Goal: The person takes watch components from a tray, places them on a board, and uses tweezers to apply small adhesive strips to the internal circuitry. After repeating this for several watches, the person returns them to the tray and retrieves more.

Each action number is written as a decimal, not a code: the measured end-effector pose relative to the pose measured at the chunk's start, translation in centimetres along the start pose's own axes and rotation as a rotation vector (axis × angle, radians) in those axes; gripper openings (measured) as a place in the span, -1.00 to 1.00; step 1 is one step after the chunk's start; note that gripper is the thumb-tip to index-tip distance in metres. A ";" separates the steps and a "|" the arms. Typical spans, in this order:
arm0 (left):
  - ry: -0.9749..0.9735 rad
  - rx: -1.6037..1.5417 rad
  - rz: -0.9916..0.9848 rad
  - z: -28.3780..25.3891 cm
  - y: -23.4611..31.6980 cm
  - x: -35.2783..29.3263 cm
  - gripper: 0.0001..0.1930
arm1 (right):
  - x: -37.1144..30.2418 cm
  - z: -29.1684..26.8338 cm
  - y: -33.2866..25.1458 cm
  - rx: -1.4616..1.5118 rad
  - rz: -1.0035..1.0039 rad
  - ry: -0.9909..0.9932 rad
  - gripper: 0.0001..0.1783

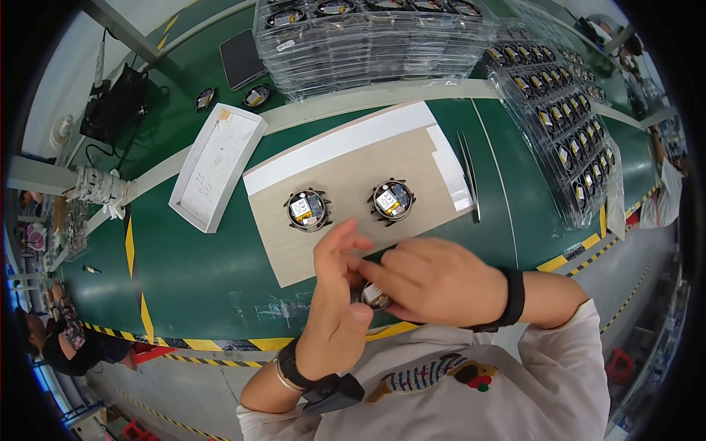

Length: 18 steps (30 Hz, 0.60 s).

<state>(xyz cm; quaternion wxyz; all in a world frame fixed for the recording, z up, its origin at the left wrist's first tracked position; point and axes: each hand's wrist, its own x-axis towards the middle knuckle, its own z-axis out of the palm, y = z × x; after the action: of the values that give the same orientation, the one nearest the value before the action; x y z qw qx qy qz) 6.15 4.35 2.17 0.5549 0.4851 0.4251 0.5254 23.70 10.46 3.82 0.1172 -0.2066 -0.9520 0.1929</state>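
Head: your right hand (pixel 445 283) is clamped on one shiny round unit (pixel 375 296) at 6 o'clock; left hand (pixel 334 316) curled beside it, grip unclear. From there: two lugged round cases (pixel 307 210) at 11 and 12, on matte cardboard (pixel 347 195); one slim metal tweezers (pixel 475 200) at 1.

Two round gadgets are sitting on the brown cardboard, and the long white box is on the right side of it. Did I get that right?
Not quite: the head view shows the long white box left of the brown cardboard. The two round gadgets do sit on it.
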 end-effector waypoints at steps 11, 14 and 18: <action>-0.116 1.150 0.216 -8.0 1.2 6.4 -0.42 | 3.6 -3.3 8.0 0.029 0.061 -0.123 -0.32; -0.173 1.105 0.081 -7.8 0.6 6.8 -0.39 | 4.2 -3.6 7.7 0.033 0.034 -0.139 -0.35; -0.163 1.087 0.135 -5.5 -0.2 6.2 -0.41 | 4.6 -2.9 8.0 0.006 0.064 -0.218 -0.36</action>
<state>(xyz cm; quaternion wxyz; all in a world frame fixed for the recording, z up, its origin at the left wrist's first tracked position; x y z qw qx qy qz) 1.29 11.01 1.31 0.2209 0.7671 0.5586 0.2253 23.28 20.08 3.77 0.0075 -0.2144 -0.9515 0.2206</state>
